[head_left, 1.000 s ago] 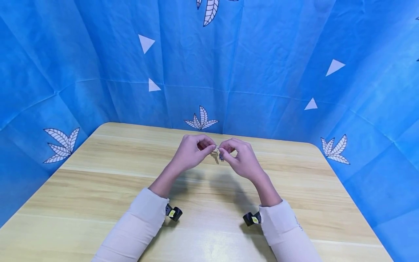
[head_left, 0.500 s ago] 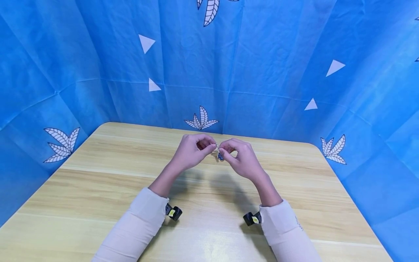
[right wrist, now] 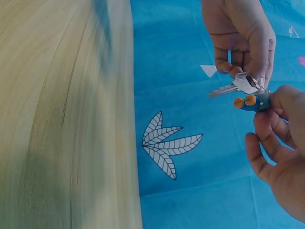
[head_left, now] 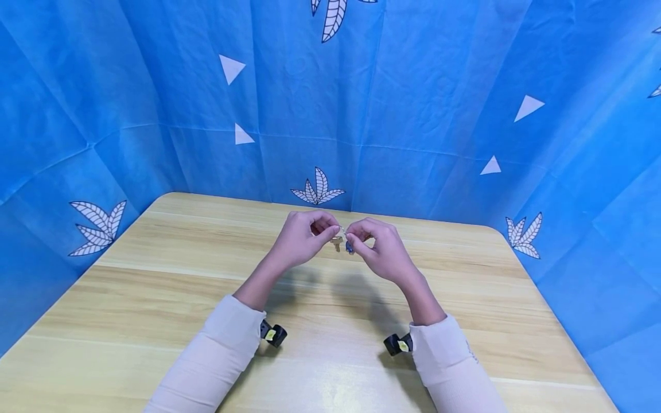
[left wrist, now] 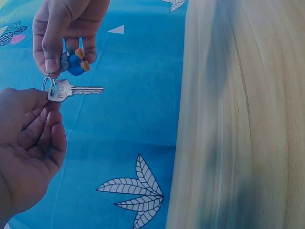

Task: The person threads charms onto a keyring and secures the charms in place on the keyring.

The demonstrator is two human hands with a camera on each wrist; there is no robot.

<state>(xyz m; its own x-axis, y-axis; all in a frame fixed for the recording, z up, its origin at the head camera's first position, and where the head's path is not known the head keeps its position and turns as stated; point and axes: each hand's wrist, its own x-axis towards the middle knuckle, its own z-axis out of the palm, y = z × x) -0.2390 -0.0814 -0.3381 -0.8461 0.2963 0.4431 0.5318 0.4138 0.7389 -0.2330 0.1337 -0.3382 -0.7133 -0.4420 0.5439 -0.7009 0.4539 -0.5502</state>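
Both hands meet above the far middle of the table over a small keychain. My left hand [head_left: 304,240] pinches its metal key ring [left wrist: 44,84] between thumb and fingertip. From that ring hangs a silver key [left wrist: 66,90], its toothed blade pointing toward the tabletop. Opposite, my right hand [head_left: 381,248] pinches the charm's end of the keychain, where the fingertips hide the small link. Just below those fingertips dangles a blue charm with orange knobs [left wrist: 75,65]. In the right wrist view, key and charm [right wrist: 252,101] hang close side by side.
A light wooden table [head_left: 196,321] with rounded far corners lies under the hands. Blue cloth [head_left: 310,103] printed with white leaves and triangles rises behind and along both sides. Black wrist cameras [head_left: 279,336] sit at the cream sleeve cuffs.
The hands stay almost in place. Between them the dangling key and blue charm swing and turn, the key now showing its broad side more plainly.
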